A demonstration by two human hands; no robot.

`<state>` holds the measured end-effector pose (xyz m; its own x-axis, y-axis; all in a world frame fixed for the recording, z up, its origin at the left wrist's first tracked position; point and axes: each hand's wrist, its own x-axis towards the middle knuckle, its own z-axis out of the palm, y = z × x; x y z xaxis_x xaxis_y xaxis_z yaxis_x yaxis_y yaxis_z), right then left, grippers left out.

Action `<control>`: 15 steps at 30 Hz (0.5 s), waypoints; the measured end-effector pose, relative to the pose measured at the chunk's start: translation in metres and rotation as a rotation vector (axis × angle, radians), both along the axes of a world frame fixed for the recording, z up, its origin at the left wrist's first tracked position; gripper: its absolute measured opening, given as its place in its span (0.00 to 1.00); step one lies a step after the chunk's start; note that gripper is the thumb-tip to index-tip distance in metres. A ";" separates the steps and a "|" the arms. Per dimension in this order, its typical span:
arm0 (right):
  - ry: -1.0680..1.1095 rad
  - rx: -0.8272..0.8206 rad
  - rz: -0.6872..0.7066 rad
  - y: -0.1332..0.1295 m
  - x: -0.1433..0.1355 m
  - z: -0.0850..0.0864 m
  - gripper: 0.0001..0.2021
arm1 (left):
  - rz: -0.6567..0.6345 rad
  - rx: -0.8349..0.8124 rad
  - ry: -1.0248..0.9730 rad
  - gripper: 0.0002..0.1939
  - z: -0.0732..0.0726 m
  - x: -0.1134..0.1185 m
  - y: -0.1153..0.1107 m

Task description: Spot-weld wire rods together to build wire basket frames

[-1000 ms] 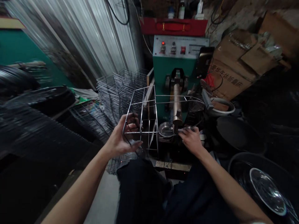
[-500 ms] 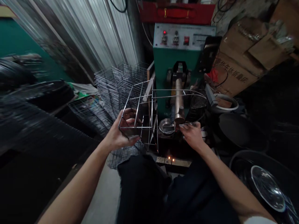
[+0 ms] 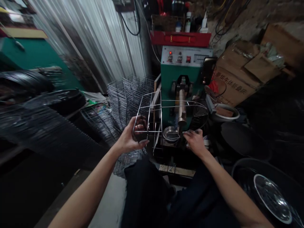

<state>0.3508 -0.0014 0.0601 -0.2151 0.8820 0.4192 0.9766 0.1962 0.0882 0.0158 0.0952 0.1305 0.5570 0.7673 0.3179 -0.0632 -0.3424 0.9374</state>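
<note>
My left hand (image 3: 129, 136) is curled around the near left end of a wire frame (image 3: 161, 117), thumb below and fingers through the bars. The frame's long wires run right, to a rounded end around the metal arm (image 3: 182, 109) of a green welding machine (image 3: 171, 76). At the arm's lower tip, my right hand (image 3: 196, 142) pinches a low wire of the frame; its fingertips partly hide the contact point. Behind that wire is a round metal dish (image 3: 170, 133).
Stacked wire grids (image 3: 130, 98) stand left of the machine. To the right are a bowl (image 3: 224, 112), a dark round pan (image 3: 244, 137) and a large tub (image 3: 239, 164) with a clear bag-like item inside. Cardboard boxes (image 3: 232, 82) lean behind; a phone (image 3: 208, 70) is fixed to the machine.
The two orange glowing specks below the machine arm are gone. The camera view has tilted up, so everything sits lower. Both hands keep their grip on the frame.
</note>
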 end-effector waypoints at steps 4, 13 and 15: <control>-0.011 0.039 0.027 -0.003 -0.002 -0.002 0.12 | -0.018 -0.010 0.020 0.48 -0.004 -0.006 0.000; -0.035 0.116 0.045 -0.013 0.000 -0.015 0.11 | -0.013 0.043 0.009 0.49 -0.009 -0.011 -0.008; -0.029 0.110 0.035 -0.012 0.002 -0.015 0.12 | -0.007 0.024 0.013 0.49 -0.008 -0.010 -0.007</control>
